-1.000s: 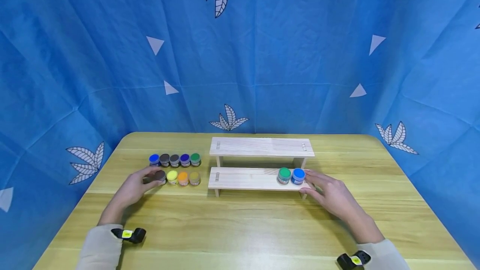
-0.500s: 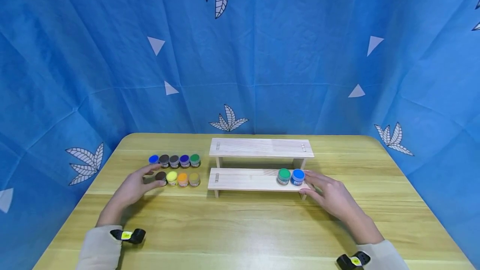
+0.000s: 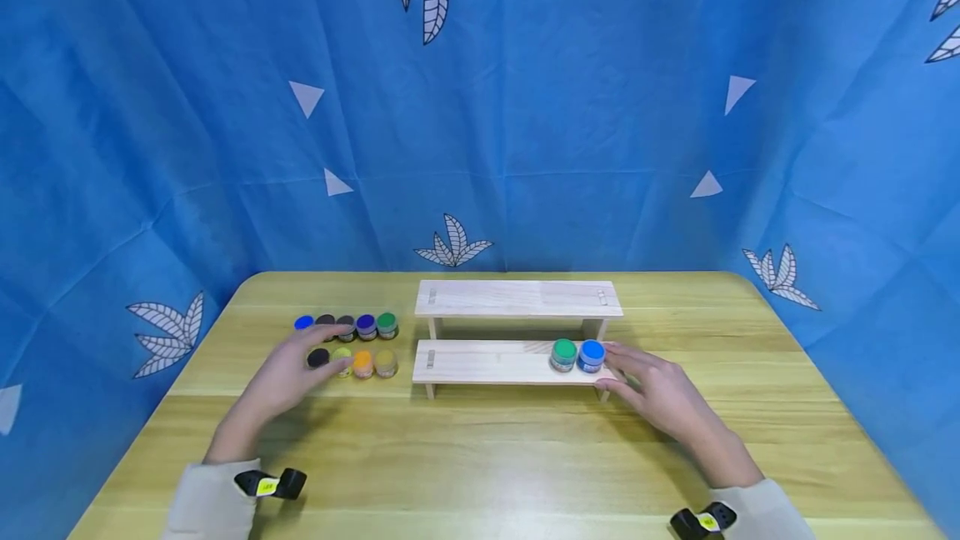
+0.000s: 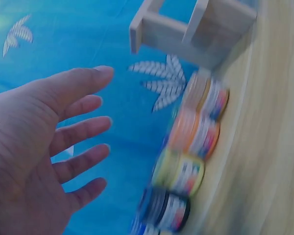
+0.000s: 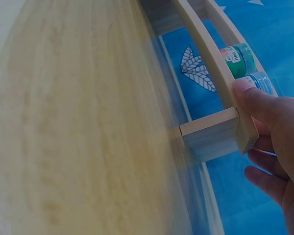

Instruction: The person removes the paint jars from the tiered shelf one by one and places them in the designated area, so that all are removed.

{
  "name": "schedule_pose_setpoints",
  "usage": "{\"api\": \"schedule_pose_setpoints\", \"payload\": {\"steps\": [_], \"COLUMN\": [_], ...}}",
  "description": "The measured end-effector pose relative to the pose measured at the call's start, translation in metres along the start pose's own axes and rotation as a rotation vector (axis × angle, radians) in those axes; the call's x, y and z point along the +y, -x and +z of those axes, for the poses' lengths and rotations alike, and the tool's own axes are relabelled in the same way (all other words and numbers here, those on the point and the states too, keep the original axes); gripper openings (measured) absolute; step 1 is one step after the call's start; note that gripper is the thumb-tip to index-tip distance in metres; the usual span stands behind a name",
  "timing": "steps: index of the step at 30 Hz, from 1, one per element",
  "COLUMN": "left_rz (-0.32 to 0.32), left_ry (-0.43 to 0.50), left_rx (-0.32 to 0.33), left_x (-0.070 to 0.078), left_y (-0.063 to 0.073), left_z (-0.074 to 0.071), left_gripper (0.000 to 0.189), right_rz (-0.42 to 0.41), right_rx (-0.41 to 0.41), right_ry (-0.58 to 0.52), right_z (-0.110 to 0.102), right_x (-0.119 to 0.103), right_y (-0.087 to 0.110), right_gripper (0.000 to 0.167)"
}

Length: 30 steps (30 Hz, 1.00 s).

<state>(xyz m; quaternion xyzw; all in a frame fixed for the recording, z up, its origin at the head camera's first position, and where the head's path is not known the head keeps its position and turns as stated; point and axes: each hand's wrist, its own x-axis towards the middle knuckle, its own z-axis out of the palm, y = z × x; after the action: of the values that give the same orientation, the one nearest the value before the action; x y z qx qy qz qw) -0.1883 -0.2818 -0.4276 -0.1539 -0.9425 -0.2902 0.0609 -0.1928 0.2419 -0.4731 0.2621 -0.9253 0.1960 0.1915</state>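
My left hand (image 3: 288, 369) hovers over the left end of the front row of small paint jars, thumb and fingers spread, holding nothing. Under it are a dark-lidded jar (image 3: 318, 358) and a yellow jar (image 4: 179, 172); an orange jar (image 3: 363, 365) and an ochre jar (image 3: 386, 363) continue the row. With my right hand (image 3: 654, 386) I grip the right end of the lower shelf (image 3: 480, 361) of a two-step wooden rack, thumb on its front edge. Right by those fingers a blue jar (image 3: 591, 357) stands on the shelf, beside a green jar (image 3: 564, 355).
Behind the front row stands a second row of jars, including a purple-lidded jar (image 3: 366, 326) and a green-lidded jar (image 3: 387, 324). The rack's upper shelf (image 3: 517, 298) rises at the back. A blue patterned curtain (image 3: 502, 107) borders the wooden table (image 3: 480, 457).
My left hand has risen off the dark-lidded jar and shifted right, its fingers spreading wider. The right hand keeps its place at the shelf's end. The head view tilts slightly.
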Motion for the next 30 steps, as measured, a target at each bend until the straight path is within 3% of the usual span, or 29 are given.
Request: {"api": "schedule_pose_setpoints", "payload": {"steps": [6, 13, 30], "left_rz": [0.062, 0.128, 0.269], "left_ry": [-0.028, -0.031, -0.008], "left_rx": [0.008, -0.030, -0.090], "left_x": [0.028, 0.062, 0.122], "left_y": [-0.008, -0.019, -0.043], "left_z": [0.013, 0.030, 0.080], "left_gripper": [0.051, 0.052, 0.051], "right_rz": [0.019, 0.009, -0.010], "right_rx": [-0.023, -0.017, -0.022], "right_ry": [0.004, 0.018, 0.028], "right_z": [0.001, 0.000, 0.000], "right_x": [-0.001, 0.000, -0.002], "right_y": [-0.001, -0.001, 0.000], "right_gripper": [0.049, 0.047, 0.048]}}
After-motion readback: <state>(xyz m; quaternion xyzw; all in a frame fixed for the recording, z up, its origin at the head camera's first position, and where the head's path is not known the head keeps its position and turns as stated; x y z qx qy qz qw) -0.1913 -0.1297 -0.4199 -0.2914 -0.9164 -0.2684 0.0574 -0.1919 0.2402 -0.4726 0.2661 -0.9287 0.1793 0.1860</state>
